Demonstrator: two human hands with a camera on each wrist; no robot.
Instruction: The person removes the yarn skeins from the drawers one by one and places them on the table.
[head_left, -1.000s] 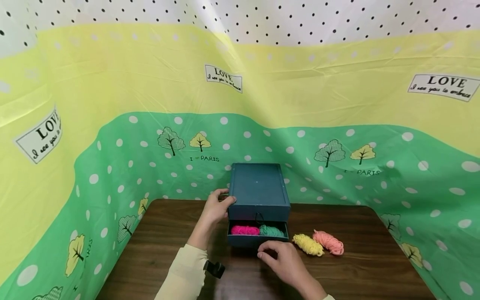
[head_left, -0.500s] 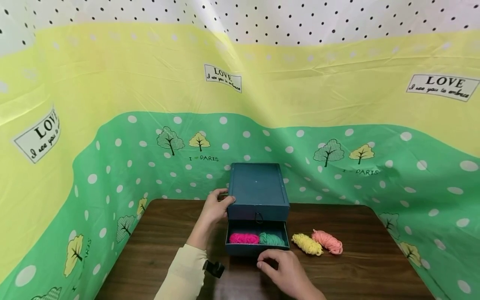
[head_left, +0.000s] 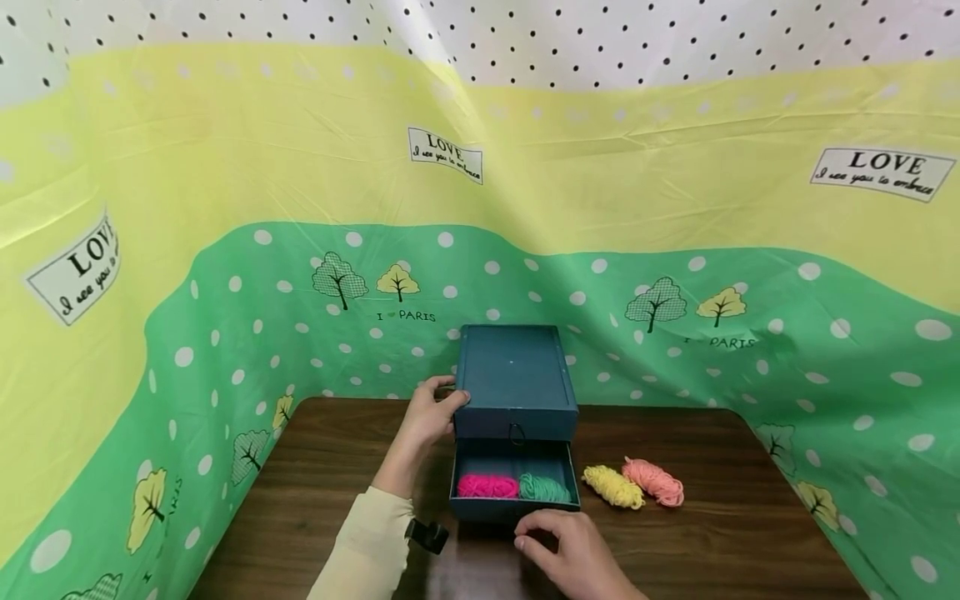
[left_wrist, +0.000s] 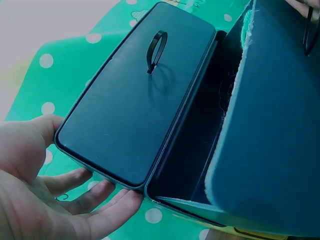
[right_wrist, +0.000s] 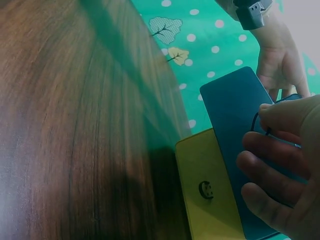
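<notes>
A dark blue drawer box [head_left: 516, 371] stands on the table, its lower blue drawer [head_left: 515, 505] pulled out. Inside lie a pink yarn skein [head_left: 488, 486] and a teal yarn skein [head_left: 543, 488]. My left hand [head_left: 432, 413] rests against the box's upper left side; in the left wrist view its extended fingers [left_wrist: 102, 192] touch the side wall and the thumb meets the top edge. My right hand [head_left: 572, 546] is at the drawer front. In the right wrist view its thumb and index finger pinch the black loop pull [right_wrist: 255, 121], the other fingers loosely bent.
A yellow yarn skein [head_left: 614, 487] and a salmon pink one [head_left: 653, 482] lie right of the drawer on the brown wooden table [head_left: 712, 533]. Below the blue drawer shows a yellow drawer front [right_wrist: 206, 185]. A printed curtain [head_left: 540, 287] hangs behind the box.
The lower drawer has slid further out toward me, carrying the pink and teal skeins. My right hand has moved back toward me with it; the left hand has stayed on the box.
</notes>
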